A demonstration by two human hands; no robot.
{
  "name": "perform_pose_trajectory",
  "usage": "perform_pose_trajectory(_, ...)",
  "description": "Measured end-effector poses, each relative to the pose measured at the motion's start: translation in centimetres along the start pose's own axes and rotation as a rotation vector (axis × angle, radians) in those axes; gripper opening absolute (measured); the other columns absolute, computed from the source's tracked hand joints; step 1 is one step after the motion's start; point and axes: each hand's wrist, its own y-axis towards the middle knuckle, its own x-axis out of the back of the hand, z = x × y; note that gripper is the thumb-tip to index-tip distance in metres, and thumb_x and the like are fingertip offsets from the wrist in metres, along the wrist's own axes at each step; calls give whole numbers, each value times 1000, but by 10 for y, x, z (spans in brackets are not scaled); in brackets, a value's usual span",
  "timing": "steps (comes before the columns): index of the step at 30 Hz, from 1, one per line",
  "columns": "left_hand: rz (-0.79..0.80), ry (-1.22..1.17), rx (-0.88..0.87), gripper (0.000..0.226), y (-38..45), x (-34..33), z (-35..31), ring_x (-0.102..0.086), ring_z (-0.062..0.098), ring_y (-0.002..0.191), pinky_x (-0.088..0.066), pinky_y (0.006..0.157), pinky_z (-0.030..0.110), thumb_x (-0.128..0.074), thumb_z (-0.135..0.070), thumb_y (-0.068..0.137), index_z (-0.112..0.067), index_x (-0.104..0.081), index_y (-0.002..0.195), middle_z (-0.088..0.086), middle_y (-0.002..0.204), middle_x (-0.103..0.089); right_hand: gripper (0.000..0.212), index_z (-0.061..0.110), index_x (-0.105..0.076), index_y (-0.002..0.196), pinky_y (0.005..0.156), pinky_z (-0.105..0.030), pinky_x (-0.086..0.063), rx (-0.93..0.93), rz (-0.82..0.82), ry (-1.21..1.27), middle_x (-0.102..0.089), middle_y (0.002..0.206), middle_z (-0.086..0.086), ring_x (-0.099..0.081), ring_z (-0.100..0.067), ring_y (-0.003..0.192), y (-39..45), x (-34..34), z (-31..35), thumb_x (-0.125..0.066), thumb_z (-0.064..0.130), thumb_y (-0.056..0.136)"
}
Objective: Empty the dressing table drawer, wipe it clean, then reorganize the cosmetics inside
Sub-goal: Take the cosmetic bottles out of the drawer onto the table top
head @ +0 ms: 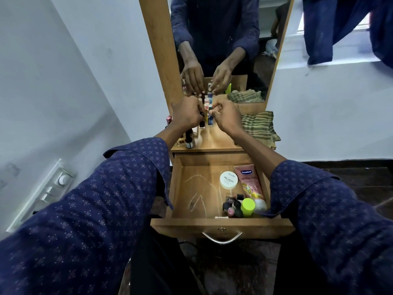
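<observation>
Head view: left hand (187,114) and right hand (225,116), fingers curled, among small bottles (207,107) above open drawer (221,225), grip unclear

White switch panel (45,193) on wall, well left of and below left hand. Dark blue cloth (340,28) hanging at window, far upper right of right hand. Dark floor (350,184) right, below.

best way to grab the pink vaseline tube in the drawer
Grip the Vaseline tube across its flat middle, coming from above and the left: it lies flat along the drawer right wall, so only its left edge and top are open.
</observation>
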Motion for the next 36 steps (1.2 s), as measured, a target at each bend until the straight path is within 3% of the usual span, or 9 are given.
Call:
perform_pose_trajectory(3,14,30,43,10,11,-2,4,-67,18,80,-55,91,57,-82,-12,79,-19,-78,73,-8,72,-71,7,12,-70,87,61,-27,-49,-20,-19,-14,-66,72,2,-59,-9,66,7,-11,-3,-74,7,91)
perform_pose_trajectory(5,24,36,54,10,15,-3,4,-67,18,78,-55,90,59,-83,-13,78,-20,-78,72,-8,70,-70,5,10,-72,88,68,-35,-56,-16,-34,-8,-69,73,0,-61,-7,66,9,-18,-5,-76,7,89)
perform_pose_trajectory(9,7,62,62,7,22,-11,5,-66,21,76,-55,89,58,-81,-16,79,-18,-77,73,-5,68,-69,7,9,-74,93,58,-5,-41,0,-54,-31,-70,76,1,-52,9,63,13,-30,-9,-78,7,89)
perform_pose_trajectory(16,-5,73,62,10,23,-9,3,-66,23,78,-55,92,56,-81,-17,84,-20,-75,77,-2,71,-69,9,13,-75,94,56,-3,-39,-19,-45,-27,-72,81,2,-56,5,67,16,-34,-9,-81,13,88)
perform_pose_trajectory(18,-7,91,61,13,20,-7,0,-66,24,79,-55,91,55,-81,-18,84,-22,-72,74,-1,72,-68,9,12,-74,95,61,-9,-44,-20,-41,-30,-72,80,2,-59,0,69,14,-33,-8,-81,13,88)
perform_pose_trajectory(21,-24,101,60,15,17,-3,-3,-67,24,80,-55,89,56,-82,-18,81,-21,-71,70,-2,73,-69,12,12,-73,96,73,-29,-55,-29,-32,-31,-68,77,5,-65,-10,77,13,-30,-10,-82,13,88)
perform_pose_trajectory(24,-51,107,58,20,12,-1,-6,-67,25,83,-54,89,56,-77,-12,79,-21,-66,65,-2,73,-69,14,14,-72,94,75,-33,-58,-44,-25,-24,-66,75,8,-68,-12,79,10,-25,-10,-82,11,86)
perform_pose_trajectory(30,-180,156,-81,15,-14,-2,-18,-59,27,108,-46,97,49,-76,-11,86,-19,-64,90,3,103,-69,17,19,-70,93,71,-29,-56,-36,3,-23,-71,83,2,-69,-13,80,-5,-8,-7,-84,14,86)
perform_pose_trajectory(36,-265,90,-200,26,-62,-21,-37,-61,25,99,-45,73,35,-76,-10,86,-15,-65,109,5,109,-70,9,15,-76,94,71,-36,-61,-5,144,-76,-76,86,-3,-70,-15,73,-38,18,-14,-80,11,87)
